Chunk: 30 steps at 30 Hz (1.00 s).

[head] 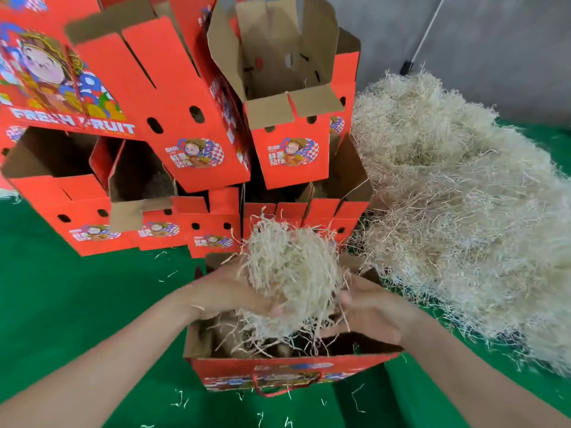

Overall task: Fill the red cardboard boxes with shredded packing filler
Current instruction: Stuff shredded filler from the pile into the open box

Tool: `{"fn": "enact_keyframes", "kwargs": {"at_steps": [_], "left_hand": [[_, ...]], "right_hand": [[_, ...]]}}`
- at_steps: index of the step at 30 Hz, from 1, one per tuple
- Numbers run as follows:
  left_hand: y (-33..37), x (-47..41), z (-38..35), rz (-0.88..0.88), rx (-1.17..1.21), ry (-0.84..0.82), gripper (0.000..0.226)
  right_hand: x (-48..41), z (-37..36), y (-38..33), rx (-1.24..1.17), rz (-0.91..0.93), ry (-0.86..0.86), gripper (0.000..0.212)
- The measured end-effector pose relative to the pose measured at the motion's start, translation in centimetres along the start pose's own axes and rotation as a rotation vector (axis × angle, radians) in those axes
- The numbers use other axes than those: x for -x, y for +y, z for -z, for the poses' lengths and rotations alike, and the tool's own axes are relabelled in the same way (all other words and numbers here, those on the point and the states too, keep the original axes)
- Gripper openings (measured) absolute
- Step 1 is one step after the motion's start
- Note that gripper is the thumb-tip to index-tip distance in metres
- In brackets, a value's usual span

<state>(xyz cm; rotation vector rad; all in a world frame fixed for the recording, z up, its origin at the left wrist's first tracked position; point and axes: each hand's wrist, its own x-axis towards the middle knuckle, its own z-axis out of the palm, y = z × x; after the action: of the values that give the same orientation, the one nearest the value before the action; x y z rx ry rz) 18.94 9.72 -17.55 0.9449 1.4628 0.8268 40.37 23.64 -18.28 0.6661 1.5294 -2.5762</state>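
Head view, looking straight down at the work. Cupping a clump of shredded filler [290, 267] from the left and below with the left hand [228, 291], fingers curled under it. Gripping the clump's lower right edge with the right hand [367, 310], fingers bent into the strands, a touch blurred. Holding that clump right over the open red box [278, 373], with hanging strands trailing down past the rim. Some filler lying inside already, brown cardboard showing around it. Near wall of the box facing the camera, printed, with a red rope handle [287, 389] drooping from it.

Off to the right, just beside the box, a big pile of shredded filler [463, 196], pale and tangled, running back to the grey wall [500, 50]. Up by that wall, a white pole [428, 32].

Straight ahead, a stack of red boxes [191, 125], flaps up, brown insides showing, several tipped at angles, "FRESH FRUIT" printed on the top left one.

Under everything, a green floor covering [77, 288], dotted with loose strands [180, 400] near the front box.
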Motion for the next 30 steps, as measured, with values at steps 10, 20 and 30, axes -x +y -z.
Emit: {"fn": "enact_keyframes", "kwargs": {"at_steps": [10,20,30], "left_hand": [[-2.2,0.7,0.2,-0.245,-0.377,0.218,0.083],[-3.9,-0.4,-5.5,-0.181,-0.812,0.202,0.054],[-1.5,0.0,-2.5,0.157,0.201,0.434,0.056]], "right_hand": [[-0.1,1.2,0.4,0.207,-0.13,0.547,0.05],[-1.6,-0.4,1.3,0.348,-0.235,0.177,0.076],[-0.9,1.2,0.2,0.426,-0.057,0.338,0.051]]}}
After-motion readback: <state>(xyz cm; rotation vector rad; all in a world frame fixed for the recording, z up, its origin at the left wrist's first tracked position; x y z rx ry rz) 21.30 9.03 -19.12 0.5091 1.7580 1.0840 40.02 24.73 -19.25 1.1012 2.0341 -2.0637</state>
